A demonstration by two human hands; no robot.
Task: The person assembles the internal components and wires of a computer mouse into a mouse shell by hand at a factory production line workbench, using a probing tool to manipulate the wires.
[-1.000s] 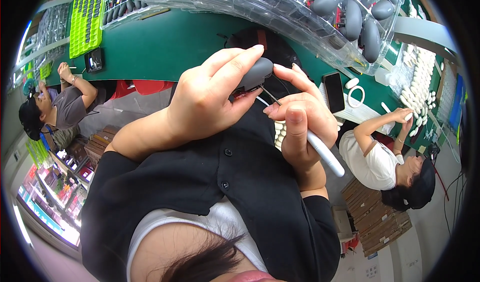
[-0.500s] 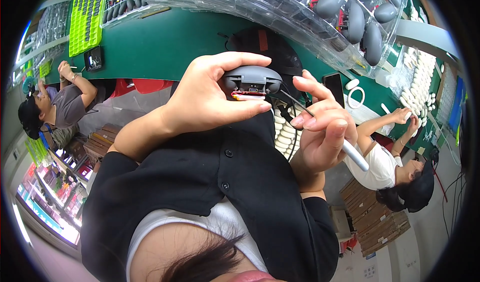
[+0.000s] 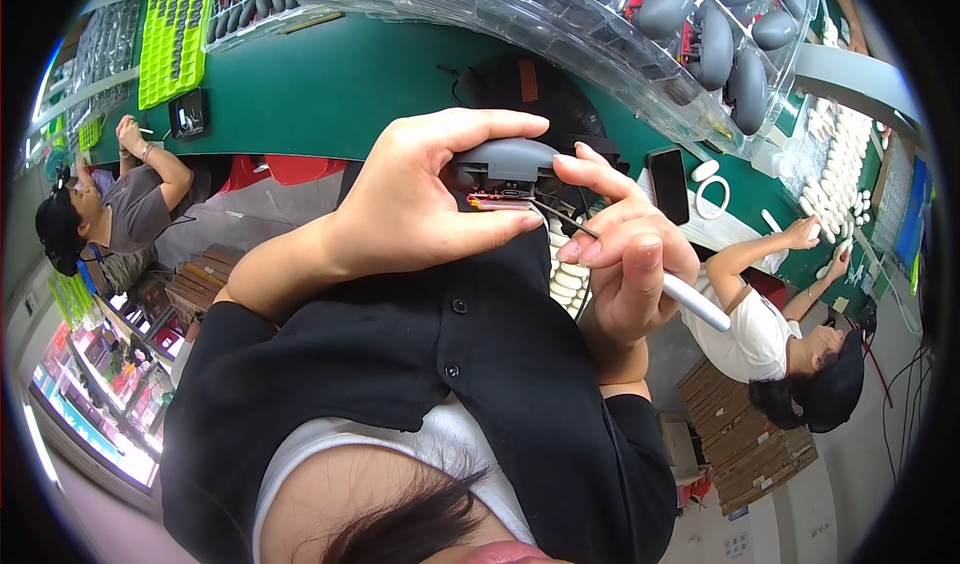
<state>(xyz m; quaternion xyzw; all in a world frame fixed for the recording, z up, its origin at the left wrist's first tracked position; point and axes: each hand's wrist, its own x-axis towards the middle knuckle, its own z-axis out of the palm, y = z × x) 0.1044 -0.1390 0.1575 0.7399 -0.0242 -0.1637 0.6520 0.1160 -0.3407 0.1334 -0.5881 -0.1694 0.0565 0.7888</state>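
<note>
Closed around a rounded dark grey plastic housing [image 3: 508, 154], my left hand [image 3: 410, 189] holds it with fingers above and thumb below. A small port shows in the side of the housing, with coloured wires and a flat part under it. My right hand [image 3: 635, 269] grips a screwdriver [image 3: 697, 302] with a light grey handle and a thin dark shaft. The shaft's tip is at the lower right of the port, seemingly touching the housing; exact contact is too small to tell. My right index fingertip rests by the housing's right side.
Clear plastic trays [image 3: 600, 54] with grey housings stand at the far side of the green table [image 3: 290, 94]. A black phone [image 3: 668, 186], a white ring [image 3: 711, 197] and many white oval pieces [image 3: 835, 174] lie right. Co-workers sit at left [image 3: 140, 194] and right [image 3: 770, 334].
My right hand has moved left, bringing the screwdriver tip to the housing below the port. Its index finger has come against the housing. The housing has tilted slightly in my left hand.
</note>
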